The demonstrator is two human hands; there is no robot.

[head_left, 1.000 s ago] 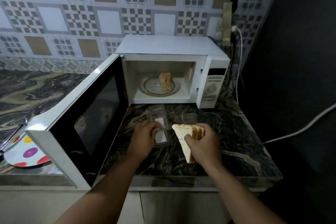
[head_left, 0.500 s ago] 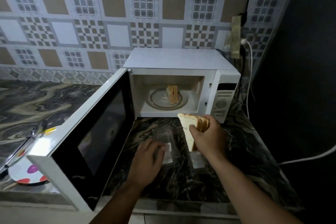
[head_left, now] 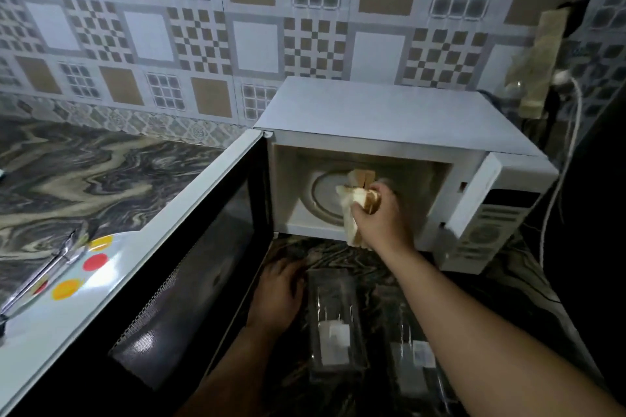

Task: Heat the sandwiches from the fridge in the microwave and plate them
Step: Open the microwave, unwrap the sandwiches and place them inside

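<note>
The white microwave (head_left: 389, 112) stands open, its door (head_left: 189, 281) swung out to the left. My right hand (head_left: 379, 213) grips a triangular white-bread sandwich (head_left: 352, 210) at the mouth of the cavity, above the glass turntable (head_left: 321, 200). Another sandwich (head_left: 362, 177) stands on the turntable just behind it, partly hidden by my hand. My left hand (head_left: 277, 294) rests flat on the dark marble counter (head_left: 491, 301), fingers spread, holding nothing, beside a clear empty sandwich pack (head_left: 333, 325).
A second clear pack (head_left: 416, 366) lies right of the first. A white plate with coloured dots (head_left: 78, 278) sits left of the door, metal tongs (head_left: 44, 271) resting on it. A wall socket (head_left: 542, 54) and white cable (head_left: 559, 173) are at the right.
My right hand has carried the sandwich up from above the counter into the microwave opening. My left hand has let go of the clear pack and lies beside it. The camera has moved closer.
</note>
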